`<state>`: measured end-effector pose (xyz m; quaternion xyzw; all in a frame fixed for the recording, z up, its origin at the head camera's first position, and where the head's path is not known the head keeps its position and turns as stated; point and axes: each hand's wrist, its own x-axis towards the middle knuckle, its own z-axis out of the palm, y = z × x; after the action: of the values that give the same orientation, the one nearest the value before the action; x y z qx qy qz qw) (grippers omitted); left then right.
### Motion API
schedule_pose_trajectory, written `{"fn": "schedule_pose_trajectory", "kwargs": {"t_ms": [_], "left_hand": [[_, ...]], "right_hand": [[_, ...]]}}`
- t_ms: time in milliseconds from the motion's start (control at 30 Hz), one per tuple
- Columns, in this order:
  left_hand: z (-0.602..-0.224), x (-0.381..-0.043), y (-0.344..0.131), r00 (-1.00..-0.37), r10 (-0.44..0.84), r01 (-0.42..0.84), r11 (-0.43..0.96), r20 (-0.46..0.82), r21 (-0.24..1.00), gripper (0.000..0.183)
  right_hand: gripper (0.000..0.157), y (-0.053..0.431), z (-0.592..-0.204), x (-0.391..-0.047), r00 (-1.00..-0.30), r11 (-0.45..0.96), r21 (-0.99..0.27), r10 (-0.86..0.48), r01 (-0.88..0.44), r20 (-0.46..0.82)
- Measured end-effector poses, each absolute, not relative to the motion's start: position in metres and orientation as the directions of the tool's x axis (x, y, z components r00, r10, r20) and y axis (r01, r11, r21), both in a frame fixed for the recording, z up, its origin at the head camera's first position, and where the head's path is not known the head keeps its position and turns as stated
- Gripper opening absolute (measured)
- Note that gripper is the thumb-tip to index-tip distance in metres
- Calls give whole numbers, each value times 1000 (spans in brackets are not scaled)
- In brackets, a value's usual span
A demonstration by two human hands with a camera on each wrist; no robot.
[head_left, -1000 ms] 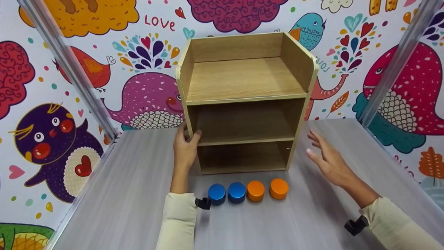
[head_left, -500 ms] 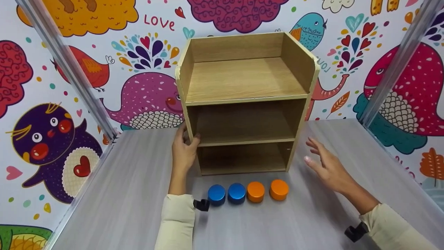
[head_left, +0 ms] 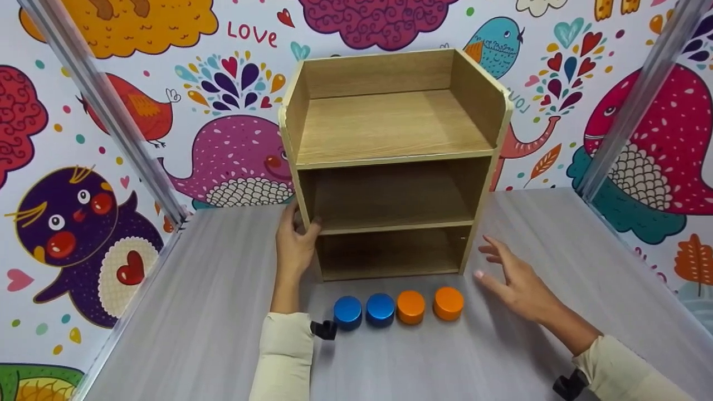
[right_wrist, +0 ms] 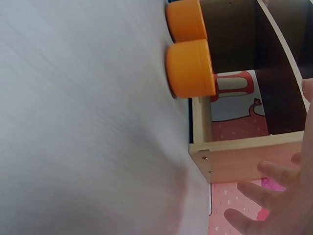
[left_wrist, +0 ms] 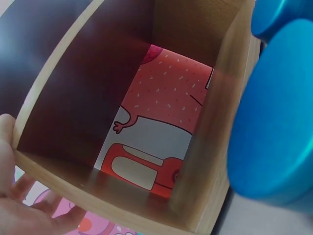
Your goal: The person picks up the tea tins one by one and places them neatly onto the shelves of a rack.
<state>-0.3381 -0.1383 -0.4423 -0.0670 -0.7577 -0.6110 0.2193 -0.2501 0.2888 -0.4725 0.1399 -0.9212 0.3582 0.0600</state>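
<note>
Left grip (head_left: 295, 245) is clasping the wooden shelf (head_left: 398, 122), right grip (head_left: 518, 287) is hanging loose, and only right-wrist cam's showing side screws (right_wrist: 205, 158).

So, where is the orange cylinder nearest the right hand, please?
In the head view, that orange cylinder stands at the row's right end, beside the other orange cylinder and in front of the lower right corner of the wooden shelf.
</note>
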Motion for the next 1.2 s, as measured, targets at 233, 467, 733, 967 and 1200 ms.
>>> {"fn": "schedule_pose_trajectory", "kwargs": {"t_ms": [233,467,733,967,1200], "left_hand": [[-441,-336,-139,-896,-166,362,262,411,895,62],[-441,-335,-139,-901,-161,352,268,402,897,64],[-442,-336,-137,-898,-160,362,263,410,894,64],[-443,-338,-135,-900,-154,362,255,408,896,64],[-442,-339,-138,-902,-151,360,254,404,898,63]], "right_hand": [[85,279,-482,-246,-948,704,-635,-241,-318,206],[87,271,-490,-243,-945,728,-602,-265,-327,192],[92,264,-495,-238,-937,757,-556,-318,-344,147],[93,259,-497,-235,-930,773,-522,-340,-360,138],[89,256,-501,-237,-913,780,-476,-368,-407,178]]}}
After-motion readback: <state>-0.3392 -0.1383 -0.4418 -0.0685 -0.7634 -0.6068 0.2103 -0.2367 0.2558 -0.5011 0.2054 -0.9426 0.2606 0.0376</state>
